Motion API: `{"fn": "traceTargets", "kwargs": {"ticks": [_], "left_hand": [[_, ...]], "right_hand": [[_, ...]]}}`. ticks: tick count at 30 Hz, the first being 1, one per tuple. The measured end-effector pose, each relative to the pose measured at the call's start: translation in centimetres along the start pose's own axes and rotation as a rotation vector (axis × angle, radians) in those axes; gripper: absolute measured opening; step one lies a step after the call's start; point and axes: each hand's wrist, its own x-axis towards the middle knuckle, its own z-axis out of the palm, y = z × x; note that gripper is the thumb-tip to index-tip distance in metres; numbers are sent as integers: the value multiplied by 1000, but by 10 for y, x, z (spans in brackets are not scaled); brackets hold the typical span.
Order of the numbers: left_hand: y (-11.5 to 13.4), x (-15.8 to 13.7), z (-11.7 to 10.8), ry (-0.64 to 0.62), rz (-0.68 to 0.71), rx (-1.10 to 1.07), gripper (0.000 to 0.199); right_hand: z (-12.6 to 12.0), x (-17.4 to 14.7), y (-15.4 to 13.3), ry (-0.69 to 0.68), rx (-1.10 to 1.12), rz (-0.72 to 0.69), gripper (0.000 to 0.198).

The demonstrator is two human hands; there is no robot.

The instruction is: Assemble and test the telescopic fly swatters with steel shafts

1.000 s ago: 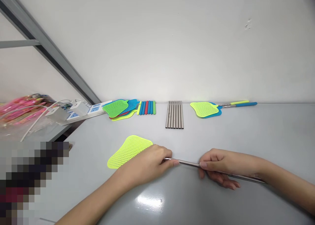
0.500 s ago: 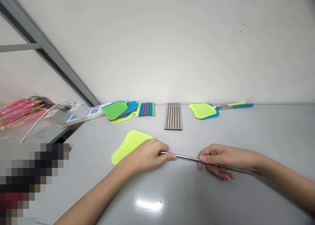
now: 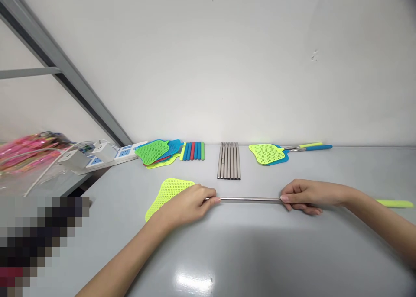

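Both hands grip a fly swatter with a perforated yellow-green head (image 3: 169, 195) and a thin metal rod (image 3: 250, 199), held roughly level across my front. My left hand (image 3: 191, 204) is closed round the rod close to the head, covering the joint between them. Farther right, my right hand (image 3: 302, 196) pinches the rod between thumb and fingers, its lower fingers partly curled beneath. Past my right wrist, the swatter's yellow-green handle (image 3: 394, 203) shows; my forearm hides the stretch before it.
Along the wall lie stacked swatter heads (image 3: 152, 152), a row of coloured handles (image 3: 194, 151), several metal tubes (image 3: 229, 160) and two whole swatters (image 3: 266, 154). A white power strip (image 3: 125, 153) with plugged-in adapters sits at the left edge, beside bagged pink items (image 3: 29, 150).
My right hand has moved right and slightly up along the rod, leaving a longer bare stretch between the hands. The rod has swung from slanting to nearly level, and its handle now shows.
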Motion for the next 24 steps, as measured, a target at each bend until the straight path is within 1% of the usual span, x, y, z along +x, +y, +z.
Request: {"fn": "traceTargets", "kwargs": {"ticks": [4,7,9,11,17,24], "left_hand": [[6,1,9,21,43,46,39],[19,0,21,19,117,87,38],[29,-2,27,24,133,118,36],[36,-3,32,30,139,130,34],[47,-7,35,31,133,158,33],[49,-7,35,8,116,166,31]], "right_hand": [[8,2,0,-33,28,31,32],[19,6,2,-96,47,78,35],[23,8,3,-132,24,126,36],[25,8,4,-138,17,152,35],[28,7,0,-136,32,175,36],[40,12,-3,-139,165,276,36]]}}
